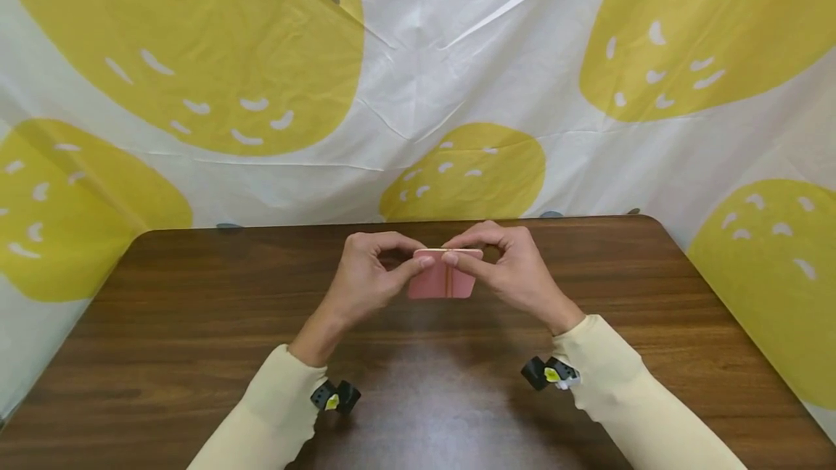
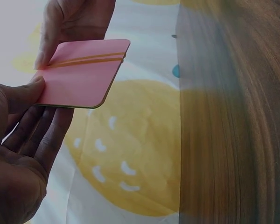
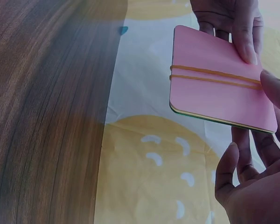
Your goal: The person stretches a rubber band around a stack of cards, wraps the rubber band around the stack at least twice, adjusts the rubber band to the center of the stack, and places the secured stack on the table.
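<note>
Above the table, both hands hold a thin stack of pink cards [image 1: 427, 283] with rounded corners. Two strands of an orange rubber band [image 3: 210, 72] run across its pink face, and green and yellowish edges show beneath the top layer. My left hand [image 1: 369, 274] pinches the stack's upper left part, thumb on the pink face [image 2: 79, 88] and fingers behind. On the upper right, my right hand [image 1: 516, 267] pinches it too, its thumb lying close to the rubber band. In the right wrist view the right fingers are partly hidden behind the stack.
A dark brown wooden table [image 1: 196, 339] with rounded far corners lies under the hands. Behind it hangs a white cloth [image 1: 457, 56] printed with large yellow fruit shapes. Each wrist wears a small black camera [image 1: 538, 373] over a pale sleeve [image 1: 640, 390].
</note>
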The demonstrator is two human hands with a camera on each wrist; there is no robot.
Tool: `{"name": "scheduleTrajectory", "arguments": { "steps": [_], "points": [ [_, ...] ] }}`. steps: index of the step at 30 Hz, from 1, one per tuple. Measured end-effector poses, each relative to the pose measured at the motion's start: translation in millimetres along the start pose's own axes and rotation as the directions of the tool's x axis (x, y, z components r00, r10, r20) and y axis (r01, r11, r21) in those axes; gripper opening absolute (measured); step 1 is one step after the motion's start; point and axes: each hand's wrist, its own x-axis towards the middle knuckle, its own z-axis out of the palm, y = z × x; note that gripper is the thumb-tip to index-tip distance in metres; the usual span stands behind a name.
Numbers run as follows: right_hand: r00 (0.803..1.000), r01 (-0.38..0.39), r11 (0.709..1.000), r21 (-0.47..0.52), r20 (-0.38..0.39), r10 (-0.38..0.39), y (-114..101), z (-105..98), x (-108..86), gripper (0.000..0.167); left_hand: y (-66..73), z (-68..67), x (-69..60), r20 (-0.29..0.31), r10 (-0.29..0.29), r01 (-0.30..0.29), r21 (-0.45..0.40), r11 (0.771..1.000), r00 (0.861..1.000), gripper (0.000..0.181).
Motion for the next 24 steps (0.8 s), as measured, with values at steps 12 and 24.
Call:
{"name": "scheduleTrajectory", "arguments": {
  "steps": [12, 24],
  "points": [
    [1.000, -0.019, 0.998, 0.061, -0.017, 0.020, 3.1, -5.9, -2.3, 0.010, 2.6, -2.6, -0.5, -0.014, -0.038, 0.038, 0.001, 0.999, 0.999, 0.007],
    [1.000, -0.015, 0.999, 0.041, -0.020, 0.015, 3.3, -2.1, -1.8, 0.009, 2.5, -3.7, 0.0, -0.016, -0.031, 0.031, 0.010, 0.999, 0.999, 0.006]
  ]
}}
